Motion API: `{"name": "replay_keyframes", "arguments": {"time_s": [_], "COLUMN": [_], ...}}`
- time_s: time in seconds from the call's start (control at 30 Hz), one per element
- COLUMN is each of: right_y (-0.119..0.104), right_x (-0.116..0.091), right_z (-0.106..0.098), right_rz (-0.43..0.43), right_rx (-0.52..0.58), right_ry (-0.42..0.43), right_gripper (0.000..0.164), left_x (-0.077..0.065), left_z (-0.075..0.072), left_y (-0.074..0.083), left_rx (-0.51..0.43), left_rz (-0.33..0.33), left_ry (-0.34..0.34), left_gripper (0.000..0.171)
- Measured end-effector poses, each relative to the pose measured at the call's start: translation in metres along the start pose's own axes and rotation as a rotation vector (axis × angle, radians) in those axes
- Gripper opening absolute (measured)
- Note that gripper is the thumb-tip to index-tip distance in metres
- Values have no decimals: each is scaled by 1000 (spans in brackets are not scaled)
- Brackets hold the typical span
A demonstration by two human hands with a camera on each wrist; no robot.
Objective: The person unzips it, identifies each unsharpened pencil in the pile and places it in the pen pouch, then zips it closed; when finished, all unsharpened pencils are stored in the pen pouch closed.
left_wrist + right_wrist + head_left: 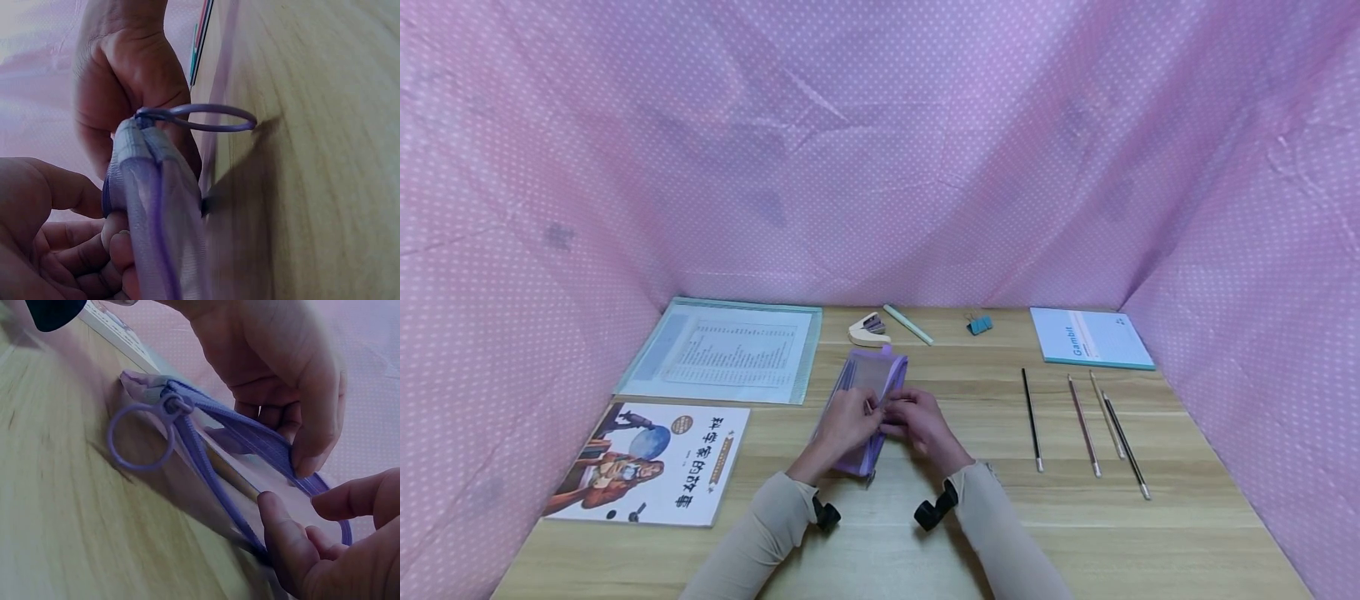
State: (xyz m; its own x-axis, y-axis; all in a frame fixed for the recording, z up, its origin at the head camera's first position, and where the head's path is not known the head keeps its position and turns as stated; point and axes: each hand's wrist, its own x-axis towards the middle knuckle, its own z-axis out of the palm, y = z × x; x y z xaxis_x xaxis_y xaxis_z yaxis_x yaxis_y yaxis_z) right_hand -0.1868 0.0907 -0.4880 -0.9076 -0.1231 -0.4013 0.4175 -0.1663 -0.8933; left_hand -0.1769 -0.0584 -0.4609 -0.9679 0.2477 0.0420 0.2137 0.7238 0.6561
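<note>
A purple mesh zip pencil case lies lengthwise at the middle of the table, under both hands. The left hand pinches one zipper edge between thumb and fingers. On the opposite side, the right hand holds the other edge with curled fingers. Seen from the right wrist, the two purple zipper strips stand apart, so the case's mouth gapes between the hands. A round purple pull ring hangs from the slider at the near end. The head view hides much of the mouth behind the fingers.
Several pencils lie at the right, below a blue notebook. Behind the case are a cream stapler-like tool, a pale green stick and a teal binder clip. A clear document folder and picture book lie left.
</note>
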Motion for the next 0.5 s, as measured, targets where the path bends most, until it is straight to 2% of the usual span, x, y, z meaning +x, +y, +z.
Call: {"name": "replay_keyframes", "arguments": {"time_s": [0.27, 0.5], "right_y": [-2, -7], "right_x": [-5, -11], "right_z": [-6, -15], "right_rz": [-9, -53], "right_rx": [18, 12], "right_ry": [-23, -34], "right_gripper": [35, 36], "left_x": [0, 1], "left_z": [1, 2], "left_y": [1, 0], "left_rx": [10, 12], "left_rz": [4, 8], "left_ry": [10, 27], "left_gripper": [6, 5]}}
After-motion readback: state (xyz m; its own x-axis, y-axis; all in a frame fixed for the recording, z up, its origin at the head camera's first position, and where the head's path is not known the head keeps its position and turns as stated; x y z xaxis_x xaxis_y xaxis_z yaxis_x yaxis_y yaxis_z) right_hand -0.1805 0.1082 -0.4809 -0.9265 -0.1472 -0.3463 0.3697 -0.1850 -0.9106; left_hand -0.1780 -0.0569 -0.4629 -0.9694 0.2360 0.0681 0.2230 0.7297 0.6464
